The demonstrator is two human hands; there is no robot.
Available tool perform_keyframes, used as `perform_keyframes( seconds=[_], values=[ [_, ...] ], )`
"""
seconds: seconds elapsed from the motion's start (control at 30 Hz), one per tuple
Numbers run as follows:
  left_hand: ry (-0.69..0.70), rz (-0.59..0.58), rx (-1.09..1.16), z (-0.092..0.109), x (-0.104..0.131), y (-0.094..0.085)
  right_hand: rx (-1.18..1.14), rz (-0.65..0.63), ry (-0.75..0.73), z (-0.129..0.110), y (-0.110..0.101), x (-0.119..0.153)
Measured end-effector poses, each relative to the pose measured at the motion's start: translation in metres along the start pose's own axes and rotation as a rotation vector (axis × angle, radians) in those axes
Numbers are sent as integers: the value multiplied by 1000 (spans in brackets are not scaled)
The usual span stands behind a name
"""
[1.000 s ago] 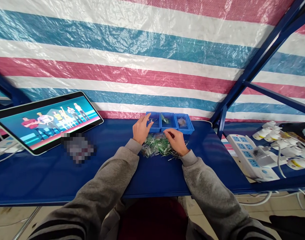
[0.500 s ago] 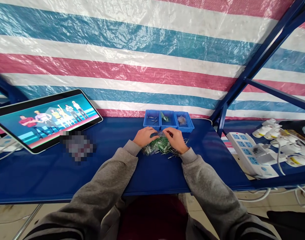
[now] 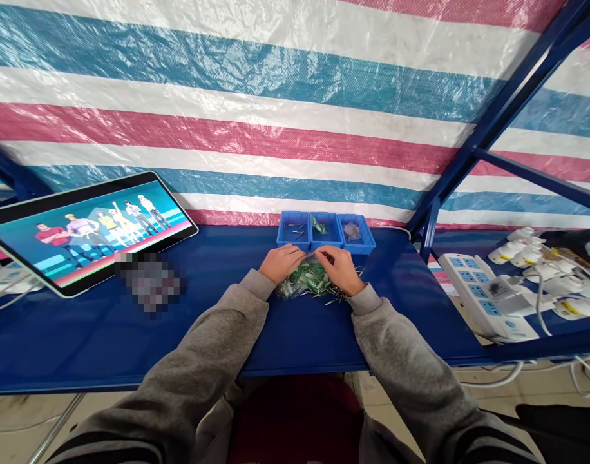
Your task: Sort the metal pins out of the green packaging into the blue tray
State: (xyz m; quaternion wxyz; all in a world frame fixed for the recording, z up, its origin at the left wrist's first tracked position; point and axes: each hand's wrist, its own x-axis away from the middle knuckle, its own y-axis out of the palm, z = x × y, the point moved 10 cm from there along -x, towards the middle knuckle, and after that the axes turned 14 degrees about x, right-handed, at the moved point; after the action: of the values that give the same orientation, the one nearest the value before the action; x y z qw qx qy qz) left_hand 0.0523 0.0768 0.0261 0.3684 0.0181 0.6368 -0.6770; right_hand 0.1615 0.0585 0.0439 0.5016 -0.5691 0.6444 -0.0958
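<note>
A pile of green and clear small packets mixed with thin metal pieces [image 3: 308, 278] lies on the blue table between my hands. At the pile's left edge rests my left hand [image 3: 281, 263], its fingers together and bent over the packets; what they hold, if anything, is hidden. My right hand [image 3: 342, 269] is over the pile's right side, thumb and fingers pinched near a bit of clear plastic too small to make out. Just behind are three joined blue bins: the left bin [image 3: 294, 242] has metal pieces, the middle bin [image 3: 326, 243] a green packet, the right bin [image 3: 360, 247] a clear packet.
A tablet [image 3: 92, 232] showing cartoon figures leans at the left, with a pixelated patch beside it. On the right are a white power strip [image 3: 483, 299] and several white bottles [image 3: 512, 251]. Striped sheeting [image 3: 275, 116] hangs behind the table, beside a blue metal frame [image 3: 488, 129].
My left hand's fingers have come together and reach slightly further over the pile. My right hand has hardly moved.
</note>
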Motion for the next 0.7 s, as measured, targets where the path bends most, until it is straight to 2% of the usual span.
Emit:
perform_keyframes(
  seconds=[0.2,0.37,0.5,0.7],
  values=[
    [92,274,-17,23,-1,-39,-49,53,28,2,-8,0],
    [108,272,112,30,-2,-41,-98,48,-21,-4,-8,0],
    [-1,312,273,22,-1,-43,-111,28,-31,-4,-4,0],
    [-306,307,667,0,0,-33,-103,-5,-49,-8,-3,1]
  ],
)
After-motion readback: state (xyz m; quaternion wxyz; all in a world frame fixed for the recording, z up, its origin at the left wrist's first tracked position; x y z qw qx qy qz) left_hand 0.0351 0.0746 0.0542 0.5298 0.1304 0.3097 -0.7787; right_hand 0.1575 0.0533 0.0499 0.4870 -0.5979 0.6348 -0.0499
